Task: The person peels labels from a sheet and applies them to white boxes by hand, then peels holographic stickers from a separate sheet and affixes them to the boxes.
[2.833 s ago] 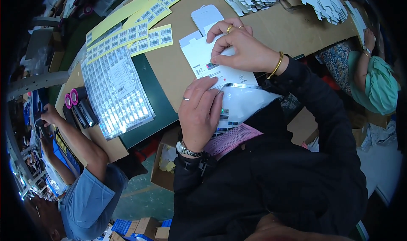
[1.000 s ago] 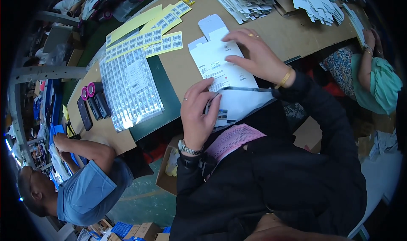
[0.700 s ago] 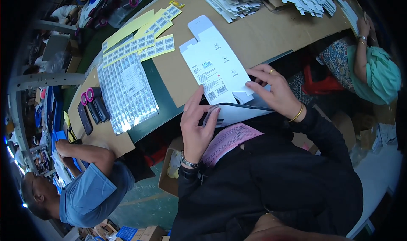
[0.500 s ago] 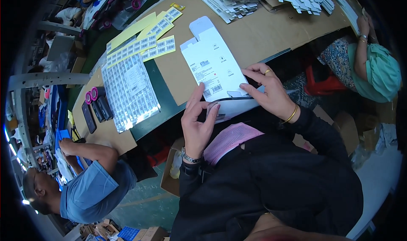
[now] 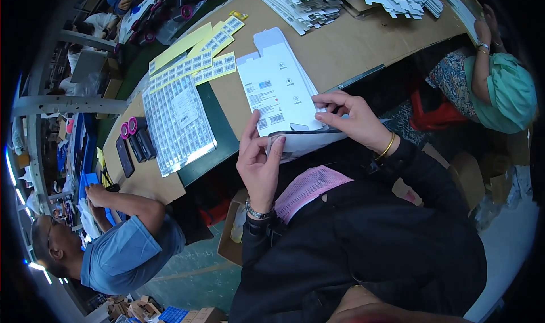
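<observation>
A flat white printed carton (image 5: 272, 87) lies across the table's near edge, its near end in front of my body. Another white layer shows along its right edge. At the near end is a pale curved piece (image 5: 309, 143) with a dark rim; whether it belongs to the carton I cannot tell. My left hand (image 5: 259, 167) is closed at the near left corner, thumb on the rim and index finger along the carton's side. My right hand (image 5: 357, 121) pinches the right edge near the same end, thumb on top.
Left of the carton lie yellow label strips (image 5: 184, 67), a sheet of labels (image 5: 180, 127), a phone (image 5: 124, 157) and black-and-pink cylindrical parts (image 5: 141, 141). Stacked flat cartons (image 5: 301, 5) stand at the back. One person (image 5: 128, 249) sits at left, another (image 5: 499, 93) at right.
The carton and both hands have shifted slightly left. More of the layer under the carton's right edge shows now. Both hands keep their hold.
</observation>
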Demonstrator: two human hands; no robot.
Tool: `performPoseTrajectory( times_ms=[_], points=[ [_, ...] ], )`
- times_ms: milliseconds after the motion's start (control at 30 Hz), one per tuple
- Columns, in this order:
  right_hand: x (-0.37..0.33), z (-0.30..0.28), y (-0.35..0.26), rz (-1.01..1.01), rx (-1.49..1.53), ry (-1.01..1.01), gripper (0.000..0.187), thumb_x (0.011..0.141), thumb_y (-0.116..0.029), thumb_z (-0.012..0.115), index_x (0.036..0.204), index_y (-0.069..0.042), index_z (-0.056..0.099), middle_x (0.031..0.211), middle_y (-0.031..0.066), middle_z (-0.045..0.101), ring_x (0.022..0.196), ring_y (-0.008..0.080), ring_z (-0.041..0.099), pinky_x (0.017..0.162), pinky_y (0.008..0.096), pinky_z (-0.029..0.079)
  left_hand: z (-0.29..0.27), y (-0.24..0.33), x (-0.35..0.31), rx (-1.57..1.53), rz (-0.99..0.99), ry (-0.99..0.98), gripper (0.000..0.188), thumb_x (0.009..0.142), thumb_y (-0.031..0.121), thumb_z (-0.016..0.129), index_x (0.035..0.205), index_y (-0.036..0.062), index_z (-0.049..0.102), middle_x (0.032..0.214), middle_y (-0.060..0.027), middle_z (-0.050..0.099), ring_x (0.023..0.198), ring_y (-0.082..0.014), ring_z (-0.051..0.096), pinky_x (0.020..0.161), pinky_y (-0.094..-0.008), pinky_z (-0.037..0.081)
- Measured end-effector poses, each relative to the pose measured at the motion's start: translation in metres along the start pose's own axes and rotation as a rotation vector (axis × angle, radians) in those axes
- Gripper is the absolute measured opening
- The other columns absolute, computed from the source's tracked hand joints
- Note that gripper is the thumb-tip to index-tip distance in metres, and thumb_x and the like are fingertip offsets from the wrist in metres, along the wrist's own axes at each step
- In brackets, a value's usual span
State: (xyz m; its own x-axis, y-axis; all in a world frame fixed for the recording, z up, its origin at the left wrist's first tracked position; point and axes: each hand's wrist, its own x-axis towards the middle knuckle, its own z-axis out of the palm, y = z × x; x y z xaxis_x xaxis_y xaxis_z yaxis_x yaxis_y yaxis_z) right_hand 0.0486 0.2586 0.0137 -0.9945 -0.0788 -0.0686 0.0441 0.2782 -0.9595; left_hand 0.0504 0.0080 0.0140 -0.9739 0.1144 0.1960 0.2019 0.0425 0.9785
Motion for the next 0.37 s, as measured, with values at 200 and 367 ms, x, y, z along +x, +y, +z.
performPoseTrajectory(
  times_ms=[200, 367],
  points=[
    [-0.006, -0.007, 0.0, 0.145, 0.382, -0.118, 0.046, 0.1, -0.015, 0.073, 0.142, -0.001, 0.062, 0.104, 0.004, 0.071, 0.094, 0.0084, 0.065, 0.083, 0.0224, 0.052, 0.004, 0.012, -0.007, 0.057, -0.003, -0.009, 0.006, 0.088, -0.007, 0.077, 0.092, -0.0053, 0.073, 0.138, -0.0202, 0.062, 0.134, -0.0321, 0.059, 0.108, -0.0383, 0.05],
    [-0.018, -0.022, -0.014, 0.134, 0.522, -0.155, 0.054, 0.104, -0.016, 0.066, 0.154, -0.004, 0.048, 0.11, 0.007, 0.073, 0.103, 0.0104, 0.071, 0.085, 0.0225, 0.056, 0.006, 0.012, -0.007, 0.168, 0.265, -0.145, 0.006, 0.09, -0.008, 0.075, 0.095, -0.0031, 0.076, 0.141, -0.0191, 0.059, 0.132, -0.0343, 0.061, 0.11, -0.0425, 0.051]
  ],
)
